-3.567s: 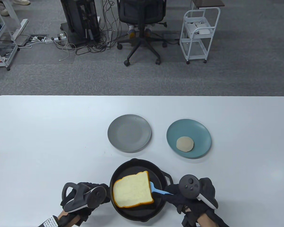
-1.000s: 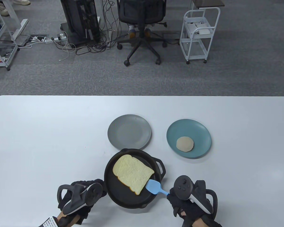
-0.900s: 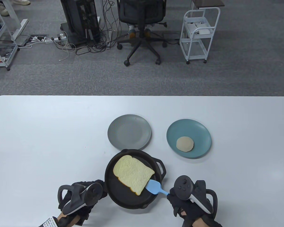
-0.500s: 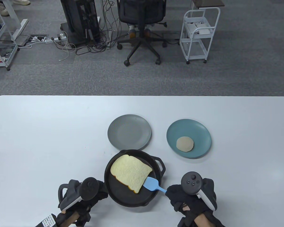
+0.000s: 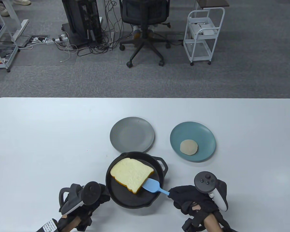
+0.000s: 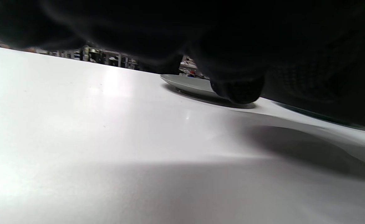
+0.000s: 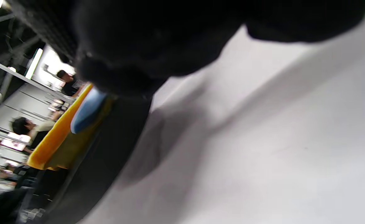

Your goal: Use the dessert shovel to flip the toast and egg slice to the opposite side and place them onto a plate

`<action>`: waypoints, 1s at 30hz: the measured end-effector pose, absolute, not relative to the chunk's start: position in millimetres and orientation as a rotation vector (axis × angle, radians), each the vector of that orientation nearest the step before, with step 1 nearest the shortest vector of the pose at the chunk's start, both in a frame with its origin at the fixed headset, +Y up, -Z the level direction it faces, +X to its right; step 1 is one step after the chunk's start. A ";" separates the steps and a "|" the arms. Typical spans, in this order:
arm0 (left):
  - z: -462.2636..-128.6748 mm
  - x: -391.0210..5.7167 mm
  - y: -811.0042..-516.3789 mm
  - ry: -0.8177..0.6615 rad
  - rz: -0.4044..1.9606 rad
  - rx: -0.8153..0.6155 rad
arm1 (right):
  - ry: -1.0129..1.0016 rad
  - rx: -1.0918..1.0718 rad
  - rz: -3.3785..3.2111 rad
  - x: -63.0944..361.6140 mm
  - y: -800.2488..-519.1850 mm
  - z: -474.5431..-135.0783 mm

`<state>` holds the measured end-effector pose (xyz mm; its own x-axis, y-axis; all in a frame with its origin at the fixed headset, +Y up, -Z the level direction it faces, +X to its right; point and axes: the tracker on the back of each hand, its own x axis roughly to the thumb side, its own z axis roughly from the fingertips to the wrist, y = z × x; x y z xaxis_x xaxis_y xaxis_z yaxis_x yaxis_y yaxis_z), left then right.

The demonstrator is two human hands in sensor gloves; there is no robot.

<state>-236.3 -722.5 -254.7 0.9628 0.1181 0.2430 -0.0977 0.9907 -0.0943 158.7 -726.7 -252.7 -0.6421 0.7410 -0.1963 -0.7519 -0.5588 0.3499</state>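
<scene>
On the white table (image 5: 38, 135), left hand (image 5: 87, 198) grips the pan (image 5: 135, 195); right hand (image 5: 191, 198) holds the dessert shovel (image 5: 152, 185).

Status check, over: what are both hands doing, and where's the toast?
Right hand grips blue shovel, blade under toast. Left hand at skillet. Toast in skillet; grey plate bare. Path clear.

From where I stand, the pan handle is buried under the left hand (image 5: 87, 197), so the grip itself can't be made out. The shovel's (image 5: 151, 185) handle end vanishes into the right hand (image 5: 195, 200), and its blade tip slips under the toast (image 5: 131, 174). Both forearms run off the bottom edge. The left wrist view is mostly black glove, the grey plate (image 6: 188, 84) half covered; the right wrist view is smeared with blur.
</scene>
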 end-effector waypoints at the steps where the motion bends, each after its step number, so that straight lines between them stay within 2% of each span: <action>1: -253.6 -234.5 -723.3 -0.252 0.120 -0.085 | 0.520 -0.018 2.211 158.2 -726.2 -252.9; 7: -239.6 -215.6 -719.1 -0.312 -0.018 0.011 | 0.448 -0.006 2.359 149.5 -715.2 -245.7; 20: -230.3 -205.8 -717.0 -0.368 -0.020 0.030 | 0.352 0.034 2.423 121.4 -722.4 -241.6; 30: -239.9 -216.3 -720.2 -0.332 -0.034 -0.001 | 0.290 0.045 2.306 132.2 -720.4 -243.7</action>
